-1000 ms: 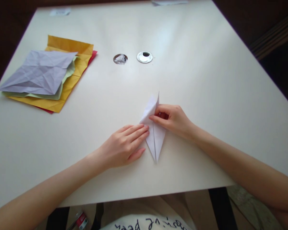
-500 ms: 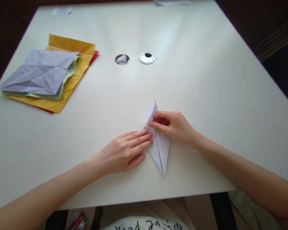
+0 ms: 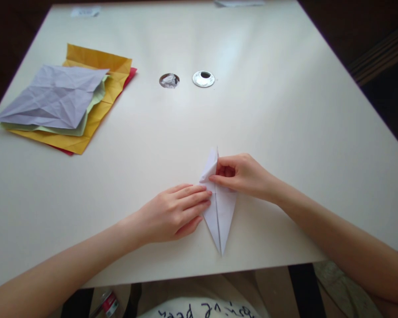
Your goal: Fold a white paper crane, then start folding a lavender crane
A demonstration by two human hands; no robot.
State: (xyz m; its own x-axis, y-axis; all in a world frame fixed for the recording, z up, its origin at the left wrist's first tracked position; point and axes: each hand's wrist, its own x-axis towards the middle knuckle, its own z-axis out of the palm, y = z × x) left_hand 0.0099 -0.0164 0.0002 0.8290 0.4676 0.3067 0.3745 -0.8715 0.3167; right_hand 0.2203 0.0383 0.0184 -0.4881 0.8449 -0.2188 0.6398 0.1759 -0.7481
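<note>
Paper model (image 3: 220, 212), white, folded into a long narrow kite with sharp tips at both ends, lies flat on the table (image 3: 285, 110) near the front edge, directly under both grips. Judgement: very light, thin, several layers thick at the centre so stiffer there, floppy at the tips. Creases hold shape but crush easily, and the smooth tabletop probably lets it slide unless it is pinned.

Left hand (image 3: 172, 212) lies flat, fingers extended, fingertips pressing the model's left flank against the table: a pinning grip, closed on nothing. Right hand (image 3: 242, 174) has a narrow pinch grip, thumb and forefinger closed on the upper flap at the centre seam, that flap lifted slightly.

Best hold, I'd say: pinch at the layered middle or along a folded edge, not the points, which would bend.

Beyond the left grip, far off to its left: stack of creased coloured sheets (image 3: 63, 101), lilac on top, green, yellow, red below. Beyond the right grip, well apart: two round grommet holes (image 3: 203, 78) in the table.
</note>
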